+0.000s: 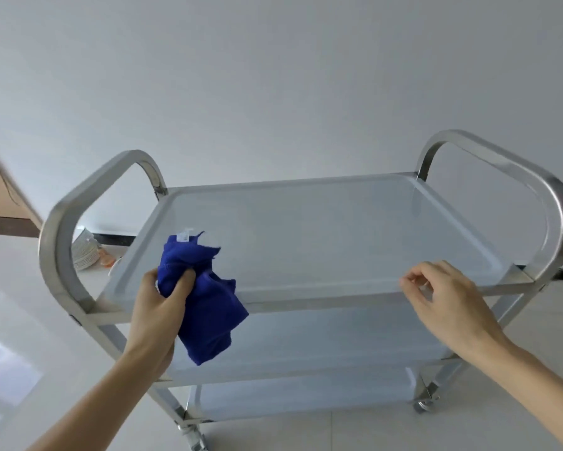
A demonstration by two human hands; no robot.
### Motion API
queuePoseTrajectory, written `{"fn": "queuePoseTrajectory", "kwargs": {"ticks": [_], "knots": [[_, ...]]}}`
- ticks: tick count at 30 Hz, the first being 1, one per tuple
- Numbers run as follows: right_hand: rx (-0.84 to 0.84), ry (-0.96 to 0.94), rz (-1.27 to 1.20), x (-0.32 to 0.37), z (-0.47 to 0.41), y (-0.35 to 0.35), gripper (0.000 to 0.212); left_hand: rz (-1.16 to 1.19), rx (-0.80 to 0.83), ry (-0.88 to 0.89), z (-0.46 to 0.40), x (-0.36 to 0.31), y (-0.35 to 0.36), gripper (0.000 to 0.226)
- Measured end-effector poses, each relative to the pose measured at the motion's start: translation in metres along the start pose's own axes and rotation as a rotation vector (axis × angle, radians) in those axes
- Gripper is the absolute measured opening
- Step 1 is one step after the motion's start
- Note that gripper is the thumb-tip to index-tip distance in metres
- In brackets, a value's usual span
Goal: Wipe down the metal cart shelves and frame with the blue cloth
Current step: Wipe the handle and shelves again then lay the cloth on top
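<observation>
A stainless steel cart (306,301) with three shelves stands in front of me, its top shelf (322,236) bare. Curved handle bars rise at the left end (59,236) and the right end (553,203). My left hand (158,307) grips a bunched blue cloth (205,304) at the top shelf's near left edge; the cloth hangs down over the rim and a white tag shows at its top. My right hand (449,301) hovers at the near right edge of the top shelf, fingers curled loosely, holding nothing.
A stack of white plates (85,252) and an orange item (106,260) lie on the pale floor behind the left handle. A white wall fills the background. Castor wheels (425,403) show at the cart's base. A wooden door edge sits at far left.
</observation>
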State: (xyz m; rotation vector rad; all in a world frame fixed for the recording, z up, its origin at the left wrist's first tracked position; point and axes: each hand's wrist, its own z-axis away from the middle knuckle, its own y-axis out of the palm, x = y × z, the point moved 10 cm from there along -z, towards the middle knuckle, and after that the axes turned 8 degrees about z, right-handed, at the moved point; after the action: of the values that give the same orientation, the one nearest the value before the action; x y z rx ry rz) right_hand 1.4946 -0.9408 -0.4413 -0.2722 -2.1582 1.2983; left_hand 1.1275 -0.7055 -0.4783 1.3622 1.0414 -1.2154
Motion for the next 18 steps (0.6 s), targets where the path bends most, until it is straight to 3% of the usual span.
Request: {"fn": "queuePoseTrajectory", "kwargs": {"ticks": [3, 7, 10, 12, 15, 18], "knots": [[0.125, 0.005, 0.167, 0.016, -0.018, 0.000, 0.014, -0.082, 0.031, -0.016, -0.026, -0.028, 0.019, 0.021], [0.312, 0.041, 0.336, 0.023, -0.023, 0.017, 0.028, -0.368, 0.169, -0.067, -0.052, -0.034, 0.065, 0.026], [0.305, 0.021, 0.383, 0.028, -0.020, 0.018, 0.024, -0.556, 0.321, -0.128, -0.055, -0.015, 0.092, 0.051], [0.258, -0.031, 0.381, 0.033, -0.018, 0.015, 0.021, -0.602, 0.346, -0.128, -0.052, -0.012, 0.092, 0.054], [0.245, -0.130, 0.383, 0.034, -0.020, 0.011, 0.034, -0.765, 0.419, 0.039, -0.039, -0.022, 0.072, 0.066], [0.489, -0.100, 0.382, 0.012, -0.019, 0.026, 0.070, -1.145, 0.582, 0.194, -0.020, -0.014, 0.041, 0.098]]}}
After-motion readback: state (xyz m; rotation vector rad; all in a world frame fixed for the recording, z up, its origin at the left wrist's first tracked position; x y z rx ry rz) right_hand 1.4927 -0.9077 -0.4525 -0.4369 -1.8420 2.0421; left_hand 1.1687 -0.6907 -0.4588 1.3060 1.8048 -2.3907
